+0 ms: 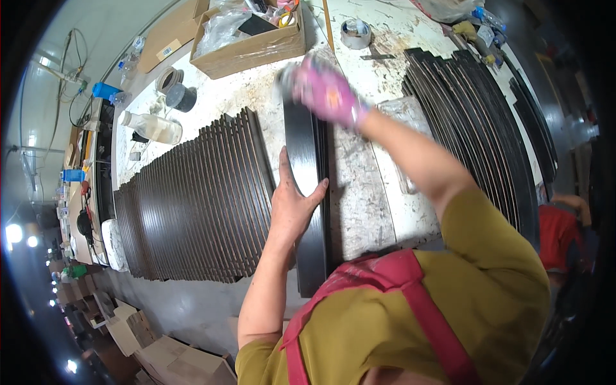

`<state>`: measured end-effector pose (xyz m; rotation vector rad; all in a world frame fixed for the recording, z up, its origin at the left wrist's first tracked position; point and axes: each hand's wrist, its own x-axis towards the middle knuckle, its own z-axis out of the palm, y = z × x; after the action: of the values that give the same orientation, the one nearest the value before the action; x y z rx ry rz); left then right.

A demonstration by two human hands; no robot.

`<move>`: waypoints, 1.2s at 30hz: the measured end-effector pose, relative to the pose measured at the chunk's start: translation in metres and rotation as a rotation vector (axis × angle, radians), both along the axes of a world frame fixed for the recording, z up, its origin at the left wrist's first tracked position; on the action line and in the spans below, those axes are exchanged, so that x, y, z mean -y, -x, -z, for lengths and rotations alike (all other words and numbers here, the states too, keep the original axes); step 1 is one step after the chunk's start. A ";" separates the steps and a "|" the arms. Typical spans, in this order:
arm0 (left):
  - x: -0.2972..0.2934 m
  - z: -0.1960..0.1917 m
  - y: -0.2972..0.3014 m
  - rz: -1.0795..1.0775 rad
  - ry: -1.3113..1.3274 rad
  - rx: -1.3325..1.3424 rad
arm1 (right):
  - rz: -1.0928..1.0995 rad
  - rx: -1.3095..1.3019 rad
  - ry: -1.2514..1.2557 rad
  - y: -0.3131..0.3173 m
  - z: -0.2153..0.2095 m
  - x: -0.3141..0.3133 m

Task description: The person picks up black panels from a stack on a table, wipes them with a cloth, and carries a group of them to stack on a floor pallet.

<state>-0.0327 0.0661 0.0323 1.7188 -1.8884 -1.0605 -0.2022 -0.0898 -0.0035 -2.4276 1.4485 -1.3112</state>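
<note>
A long black board [299,138] lies lengthwise before me, on top of several like it whose edges show along its right side. My left hand [292,208] straddles the board, forefinger along the left edge and thumb over the right edge, holding it. At the board's far end is my right hand [327,91], in a pink glove and blurred by motion. Its fingers are bent over a greyish thing [287,77] pressed near the board's tip; its kind is too smeared to tell.
Left of the board, dark slats [199,205] lie overlapped in a row; more dark slats [468,128] stand right. A cardboard box [250,54], a roll of tape [355,33], a clear bottle [153,128] and a dark-lidded jar [181,97] rest on the stained white table [359,186].
</note>
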 end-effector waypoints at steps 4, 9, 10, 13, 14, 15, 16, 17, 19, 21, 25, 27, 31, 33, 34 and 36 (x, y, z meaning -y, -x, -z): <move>0.002 0.001 -0.002 -0.033 -0.029 -0.017 | 0.130 0.134 -0.607 0.026 -0.027 0.033; 0.002 0.008 -0.009 0.002 -0.025 -0.022 | -0.385 0.167 0.132 -0.028 0.038 -0.031; 0.003 0.013 -0.018 -0.027 0.031 -0.069 | -0.056 -0.286 0.058 -0.037 -0.022 -0.043; 0.003 -0.001 -0.005 -0.020 0.015 -0.063 | 0.040 -0.034 -0.661 0.009 -0.045 0.022; 0.003 0.004 -0.007 -0.009 0.057 -0.043 | 0.092 -0.043 -0.431 0.011 -0.036 0.026; 0.007 0.010 -0.009 -0.001 0.107 -0.024 | 0.141 -0.053 -0.193 0.012 -0.028 0.032; 0.005 0.008 -0.008 -0.051 0.074 -0.067 | -0.004 -0.218 -0.183 0.003 -0.026 0.019; 0.004 0.000 -0.010 -0.092 -0.029 -0.062 | -0.151 -0.381 -0.170 -0.008 -0.021 -0.002; 0.004 0.031 -0.027 -0.024 0.150 -0.001 | -0.360 -0.274 0.167 -0.026 -0.018 -0.072; 0.001 0.010 -0.010 -0.040 0.094 0.033 | -0.266 -0.199 0.075 -0.011 -0.011 -0.051; 0.003 0.011 -0.011 -0.022 0.114 -0.015 | -0.153 -0.330 -0.284 -0.018 -0.036 -0.027; 0.002 0.026 -0.019 -0.085 0.146 0.022 | -0.253 -0.259 -0.033 -0.029 -0.023 -0.082; -0.001 0.028 -0.019 0.012 0.241 -0.011 | -0.192 -0.337 -0.654 -0.028 -0.049 -0.121; 0.000 0.015 -0.006 -0.020 0.222 -0.022 | -0.101 -0.449 0.026 -0.009 -0.003 -0.063; 0.003 0.016 -0.009 0.004 0.204 -0.007 | -0.068 -0.378 -0.089 -0.014 -0.013 -0.056; 0.004 0.025 -0.015 -0.010 0.227 0.040 | -0.085 -0.314 -0.251 -0.020 -0.037 -0.066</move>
<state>-0.0179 0.0619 0.0076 1.6284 -1.9393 -0.7790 -0.1819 -0.0234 0.0335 -2.5691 1.4472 -0.7047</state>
